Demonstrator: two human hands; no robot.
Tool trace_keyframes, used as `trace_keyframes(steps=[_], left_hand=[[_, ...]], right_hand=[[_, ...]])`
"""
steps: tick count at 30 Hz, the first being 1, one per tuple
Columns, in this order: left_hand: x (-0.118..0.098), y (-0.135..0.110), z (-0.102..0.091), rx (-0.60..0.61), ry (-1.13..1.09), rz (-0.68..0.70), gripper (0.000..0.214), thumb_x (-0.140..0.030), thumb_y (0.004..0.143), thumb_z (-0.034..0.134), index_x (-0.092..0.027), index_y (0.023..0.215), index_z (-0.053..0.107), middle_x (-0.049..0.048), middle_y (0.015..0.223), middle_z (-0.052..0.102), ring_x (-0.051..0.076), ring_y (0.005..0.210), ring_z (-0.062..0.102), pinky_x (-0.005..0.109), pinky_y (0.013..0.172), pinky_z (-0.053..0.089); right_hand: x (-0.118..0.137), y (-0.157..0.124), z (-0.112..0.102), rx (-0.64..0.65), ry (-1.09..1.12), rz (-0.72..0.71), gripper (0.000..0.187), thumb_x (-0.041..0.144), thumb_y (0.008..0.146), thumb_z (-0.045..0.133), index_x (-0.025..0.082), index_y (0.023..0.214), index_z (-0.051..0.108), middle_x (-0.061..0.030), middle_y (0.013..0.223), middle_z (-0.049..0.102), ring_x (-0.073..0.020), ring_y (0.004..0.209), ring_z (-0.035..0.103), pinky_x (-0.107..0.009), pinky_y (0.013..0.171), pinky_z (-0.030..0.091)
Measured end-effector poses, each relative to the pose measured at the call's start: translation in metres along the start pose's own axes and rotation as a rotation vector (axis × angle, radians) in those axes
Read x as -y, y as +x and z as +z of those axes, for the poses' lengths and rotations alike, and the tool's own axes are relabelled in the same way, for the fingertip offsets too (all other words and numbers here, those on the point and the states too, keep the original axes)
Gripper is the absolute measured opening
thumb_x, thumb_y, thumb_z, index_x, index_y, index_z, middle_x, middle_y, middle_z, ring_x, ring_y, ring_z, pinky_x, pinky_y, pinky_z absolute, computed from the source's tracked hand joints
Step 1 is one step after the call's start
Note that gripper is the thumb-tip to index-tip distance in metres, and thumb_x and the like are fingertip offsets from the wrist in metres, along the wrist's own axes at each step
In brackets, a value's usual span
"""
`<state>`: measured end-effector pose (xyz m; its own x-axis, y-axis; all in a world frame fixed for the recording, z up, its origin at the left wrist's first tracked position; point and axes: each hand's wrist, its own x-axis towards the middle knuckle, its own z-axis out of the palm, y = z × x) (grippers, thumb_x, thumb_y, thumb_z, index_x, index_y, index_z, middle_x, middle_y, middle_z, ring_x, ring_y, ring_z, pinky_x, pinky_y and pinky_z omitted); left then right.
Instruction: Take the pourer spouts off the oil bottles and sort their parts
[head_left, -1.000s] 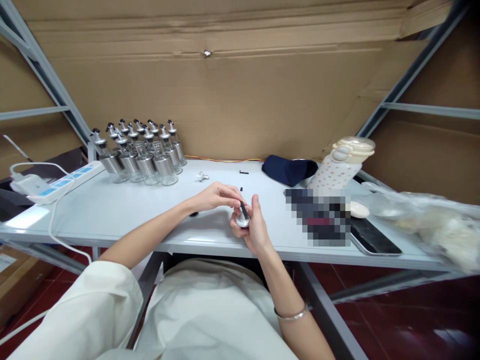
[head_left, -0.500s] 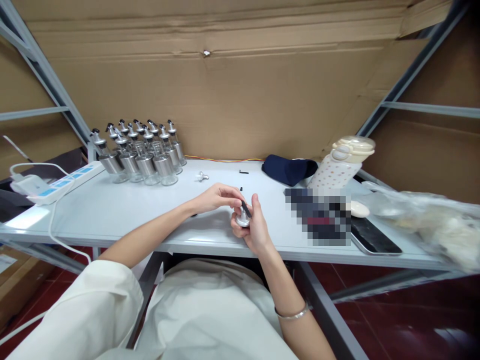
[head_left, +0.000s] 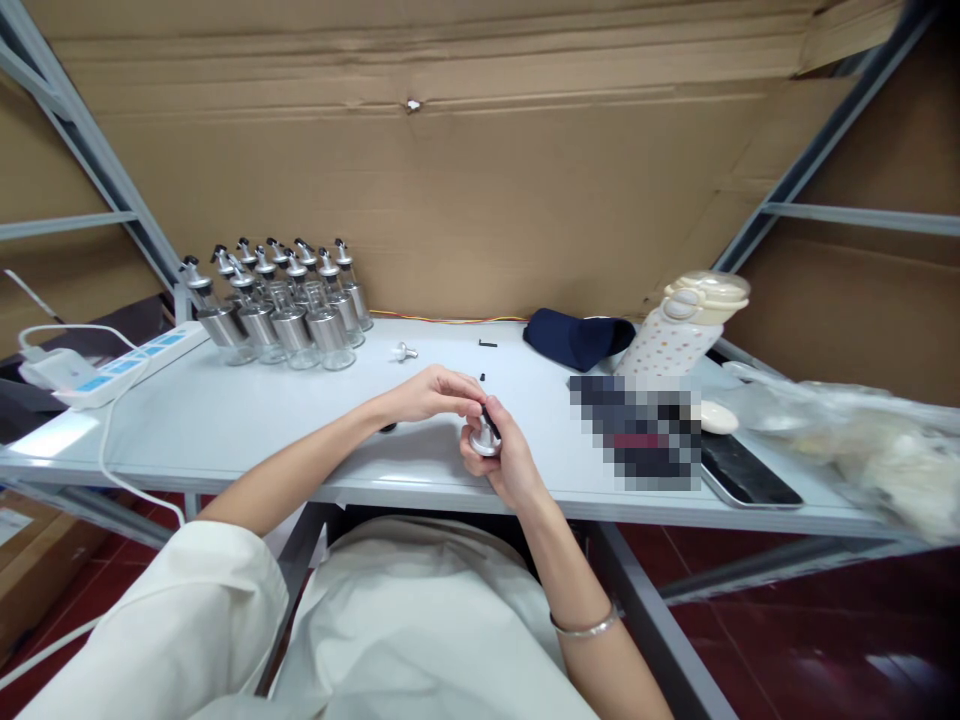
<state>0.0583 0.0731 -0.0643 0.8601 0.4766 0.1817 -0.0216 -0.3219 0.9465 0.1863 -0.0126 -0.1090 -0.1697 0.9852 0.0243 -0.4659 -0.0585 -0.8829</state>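
Observation:
My right hand (head_left: 511, 455) is wrapped round a silver metal pour spout (head_left: 484, 440), its wide round base toward me. A black lever piece (head_left: 491, 420) lies along the spout, with my right thumb on its upper end. My left hand (head_left: 439, 393) comes in from the left, its fingertips pinching at the top of the same black piece; the exact contact is hidden by the fingers. Beyond my hands a tiny black part (head_left: 482, 377) and a thin black strip (head_left: 488, 344) lie on the table. Another metal spout piece (head_left: 405, 351) lies farther left.
Several glass-and-steel oil bottles (head_left: 298, 330) stand at the back left, most with spouts. A power strip (head_left: 139, 365) lies at the left edge. To the right are a navy cap (head_left: 577, 340), a dotted drinking bottle (head_left: 675, 335), a phone (head_left: 750, 472) and a plastic bag (head_left: 862, 430).
My right thumb has bent down from upright onto the black lever piece. My left hand stays almost where it was.

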Motion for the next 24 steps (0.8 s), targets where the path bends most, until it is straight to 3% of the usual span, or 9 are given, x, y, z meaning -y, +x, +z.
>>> trace_keyframes(steps=[5,11,24], left_hand=[[0.0004,0.0005,0.0013,-0.024,0.056,0.063,0.031,-0.043,0.070,0.071,-0.012,0.072,0.073,0.0072,0.075,0.066,0.012,0.069,0.060,0.023,0.068,0.048],[0.0014,-0.0016,0.0014,-0.079,0.090,0.093,0.029,-0.042,0.068,0.073,-0.014,0.073,0.074,0.0072,0.074,0.068,0.012,0.069,0.060,0.023,0.067,0.047],[-0.0047,-0.0032,0.0033,-0.063,0.103,0.092,0.031,-0.043,0.066,0.074,-0.013,0.075,0.075,0.0080,0.074,0.068,0.012,0.067,0.059,0.023,0.065,0.046]], right_hand=[[0.0008,-0.0026,-0.0013,0.034,0.014,-0.020,0.037,0.055,0.075,0.056,0.020,0.076,0.045,0.0080,0.040,0.043,-0.0030,0.033,0.018,-0.019,0.036,0.008],[0.0016,-0.0027,-0.0024,0.094,0.029,-0.014,0.038,0.054,0.076,0.055,0.020,0.091,0.048,0.0078,0.042,0.046,-0.0034,0.032,0.019,-0.020,0.037,0.008],[0.0011,-0.0064,-0.0011,0.201,0.074,0.027,0.039,0.055,0.076,0.053,0.021,0.095,0.047,0.0087,0.044,0.047,-0.0033,0.033,0.016,-0.019,0.037,0.011]])
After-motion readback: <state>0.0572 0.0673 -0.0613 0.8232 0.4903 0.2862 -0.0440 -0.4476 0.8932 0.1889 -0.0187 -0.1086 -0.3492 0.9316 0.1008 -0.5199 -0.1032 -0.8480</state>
